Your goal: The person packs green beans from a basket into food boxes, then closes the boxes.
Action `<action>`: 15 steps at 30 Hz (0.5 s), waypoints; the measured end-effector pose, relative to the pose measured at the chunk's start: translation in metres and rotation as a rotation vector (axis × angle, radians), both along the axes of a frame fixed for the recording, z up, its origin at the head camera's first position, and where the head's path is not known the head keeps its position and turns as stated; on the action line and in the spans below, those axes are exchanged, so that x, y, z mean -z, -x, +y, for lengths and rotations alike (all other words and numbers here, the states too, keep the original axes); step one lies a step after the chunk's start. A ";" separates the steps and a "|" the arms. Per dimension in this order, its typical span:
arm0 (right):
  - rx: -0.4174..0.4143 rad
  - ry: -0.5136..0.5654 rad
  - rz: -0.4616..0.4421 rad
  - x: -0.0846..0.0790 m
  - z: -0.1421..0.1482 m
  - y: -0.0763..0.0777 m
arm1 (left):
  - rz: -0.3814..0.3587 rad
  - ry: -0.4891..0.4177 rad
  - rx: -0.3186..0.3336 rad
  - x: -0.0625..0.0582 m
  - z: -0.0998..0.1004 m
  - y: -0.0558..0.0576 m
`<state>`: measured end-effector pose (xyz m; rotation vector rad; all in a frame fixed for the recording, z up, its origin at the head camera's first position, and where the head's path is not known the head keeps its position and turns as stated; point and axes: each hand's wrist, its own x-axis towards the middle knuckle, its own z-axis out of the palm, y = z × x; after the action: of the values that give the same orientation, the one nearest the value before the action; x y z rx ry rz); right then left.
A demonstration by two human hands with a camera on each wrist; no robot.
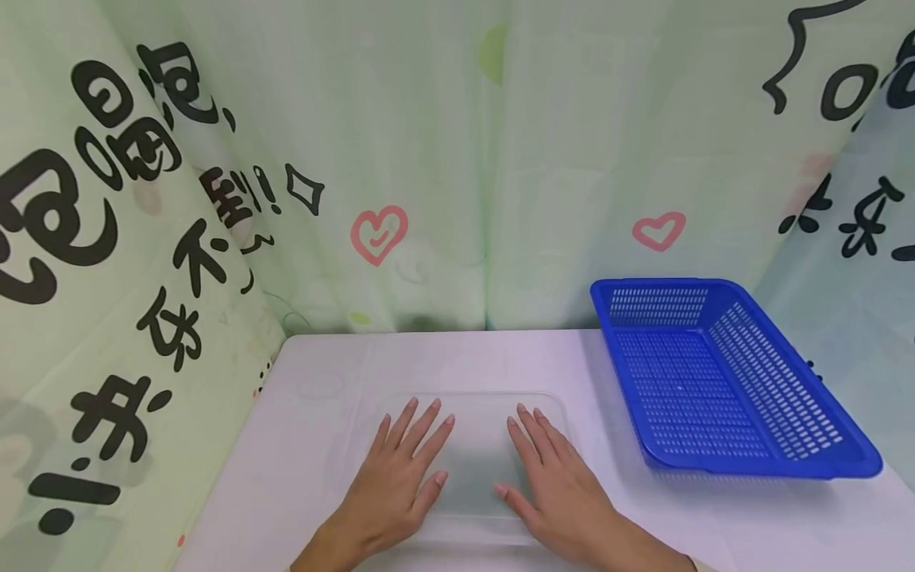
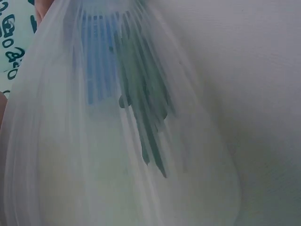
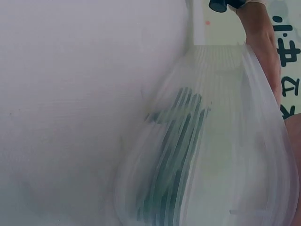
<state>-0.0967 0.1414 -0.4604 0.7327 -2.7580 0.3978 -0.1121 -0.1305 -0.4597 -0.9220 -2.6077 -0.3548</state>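
A clear plastic piece with a rounded rectangular outline (image 1: pixel 493 403) lies on the white table. My left hand (image 1: pixel 393 485) is over its left part, fingers straight and spread. Over the right part is my right hand (image 1: pixel 565 496), its fingers straight too and the thumb apart. Neither hand grips anything, and the palms face down, hidden in the head view. Clear ribbed plastic (image 2: pixel 103 155) fills much of the left wrist view, with blurred blue and dark green patches showing in it. Similar ribbed plastic (image 3: pixel 225 141) curves across the right wrist view.
A blue slatted plastic basket (image 1: pixel 715 467) stands at the table's right side, beyond my right hand. The white tabletop (image 1: pixel 300 421) meets a pale green curtain (image 1: pixel 443 159) with black writing and pink hearts at the back and sides.
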 end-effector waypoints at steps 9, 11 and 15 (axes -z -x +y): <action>-0.017 -0.077 0.108 0.005 -0.001 -0.002 | 0.032 0.073 -0.054 0.006 0.002 -0.003; -0.025 -0.080 0.112 0.003 -0.002 -0.001 | 0.014 0.069 -0.056 0.005 0.004 -0.003; -0.063 -0.074 0.120 0.002 -0.005 -0.001 | -0.055 0.086 -0.021 0.003 0.014 -0.006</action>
<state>-0.0957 0.1362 -0.4625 0.8353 -2.6547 0.2562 -0.1066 -0.1169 -0.4628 -0.9246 -2.6992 -0.2686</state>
